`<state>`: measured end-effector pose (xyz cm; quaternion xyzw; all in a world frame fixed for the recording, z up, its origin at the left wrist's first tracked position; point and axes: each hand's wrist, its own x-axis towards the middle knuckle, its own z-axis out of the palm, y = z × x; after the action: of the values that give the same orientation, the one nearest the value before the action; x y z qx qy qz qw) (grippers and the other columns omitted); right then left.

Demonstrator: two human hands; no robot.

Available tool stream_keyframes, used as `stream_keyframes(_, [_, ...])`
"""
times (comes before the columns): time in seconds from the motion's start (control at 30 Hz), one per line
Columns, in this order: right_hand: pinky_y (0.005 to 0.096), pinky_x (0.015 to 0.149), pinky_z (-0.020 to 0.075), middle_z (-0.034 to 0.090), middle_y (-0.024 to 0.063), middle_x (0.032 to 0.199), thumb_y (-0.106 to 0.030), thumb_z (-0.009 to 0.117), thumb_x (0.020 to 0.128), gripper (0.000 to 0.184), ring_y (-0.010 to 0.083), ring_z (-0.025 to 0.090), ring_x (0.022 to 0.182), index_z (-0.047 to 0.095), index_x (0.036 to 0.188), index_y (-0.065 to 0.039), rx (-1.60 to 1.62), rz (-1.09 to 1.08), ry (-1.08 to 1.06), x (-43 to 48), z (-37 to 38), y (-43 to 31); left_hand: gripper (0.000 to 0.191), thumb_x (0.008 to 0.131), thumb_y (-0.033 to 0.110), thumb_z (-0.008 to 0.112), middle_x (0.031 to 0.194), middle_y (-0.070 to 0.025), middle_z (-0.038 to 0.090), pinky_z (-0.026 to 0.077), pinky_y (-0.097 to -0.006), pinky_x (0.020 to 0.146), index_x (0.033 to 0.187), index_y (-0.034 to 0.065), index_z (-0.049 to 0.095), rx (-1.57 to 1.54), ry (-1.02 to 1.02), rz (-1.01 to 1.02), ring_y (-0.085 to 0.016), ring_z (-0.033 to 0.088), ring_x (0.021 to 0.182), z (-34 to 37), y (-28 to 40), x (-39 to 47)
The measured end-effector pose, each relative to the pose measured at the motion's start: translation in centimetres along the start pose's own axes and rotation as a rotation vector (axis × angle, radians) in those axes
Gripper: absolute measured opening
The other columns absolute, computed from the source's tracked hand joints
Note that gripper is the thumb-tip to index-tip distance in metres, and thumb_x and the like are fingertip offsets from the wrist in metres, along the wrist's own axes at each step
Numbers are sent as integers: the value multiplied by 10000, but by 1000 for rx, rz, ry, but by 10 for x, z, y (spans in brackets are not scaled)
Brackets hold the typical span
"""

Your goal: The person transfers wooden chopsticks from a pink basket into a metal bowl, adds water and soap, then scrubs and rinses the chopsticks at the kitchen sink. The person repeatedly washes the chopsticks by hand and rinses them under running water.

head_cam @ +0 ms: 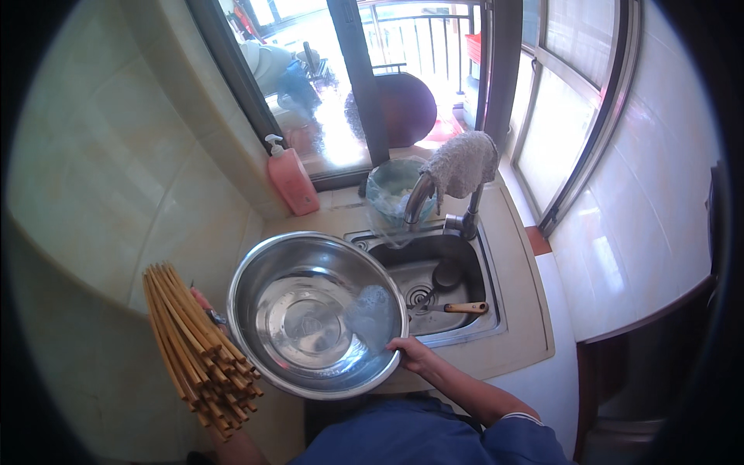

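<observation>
A large stainless steel basin [302,308] takes up the middle of the view, tilted, with a little sudsy water at its right side. My right hand [411,353] grips its lower right rim. At the lower left a thick bundle of wooden chopsticks [197,354] stands out past the basin's left rim. My left hand [224,439] is under the bundle and mostly hidden by it; wrist and forearm show below, and the bundle appears to rest in that hand. The basin overlaps the left edge of the steel sink [494,290].
In the sink lie a ladle [446,274] and a wooden-handled utensil [467,308]. A cloth [465,163] drapes the faucet [419,200]. Behind stand a bag-lined green bin [395,189] and a pink pump bottle [293,180], below the window. Tiled wall rises at left.
</observation>
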<state>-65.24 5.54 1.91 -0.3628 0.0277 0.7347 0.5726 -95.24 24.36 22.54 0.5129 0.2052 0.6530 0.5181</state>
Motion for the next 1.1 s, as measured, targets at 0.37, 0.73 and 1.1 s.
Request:
stream_keyframes(0.37, [320, 760, 530, 590, 56, 733, 14, 596, 742, 112, 190, 618, 699, 525, 813, -35, 504, 187, -229, 10, -26, 12, 425, 923, 231, 538, 1388, -21, 411, 349, -394, 1089, 1333, 165, 445, -1318, -218, -824, -128, 368, 1294, 28, 26, 11])
stream_keyframes(0.73, [237, 532, 409, 538, -54, 596, -75, 610, 754, 125, 100, 537, 557, 536, 679, -141, 596, 305, -214, 5, -27, 26, 479, 920, 277, 532, 1421, -12, 372, 303, -430, 1107, 1370, 184, 397, -1231, -211, -751, -145, 333, 1320, 51, 16, -1])
stream_keyframes(1.1, [328, 854, 466, 677, 73, 918, -72, 603, 736, 230, 215, 626, 898, 640, 959, -31, 769, 380, -679, 12, -15, 31, 552, 898, 365, 560, 1418, -30, 374, 285, -472, 1104, 1380, 171, 375, -1261, -300, -800, -149, 341, 1317, 54, 13, 4])
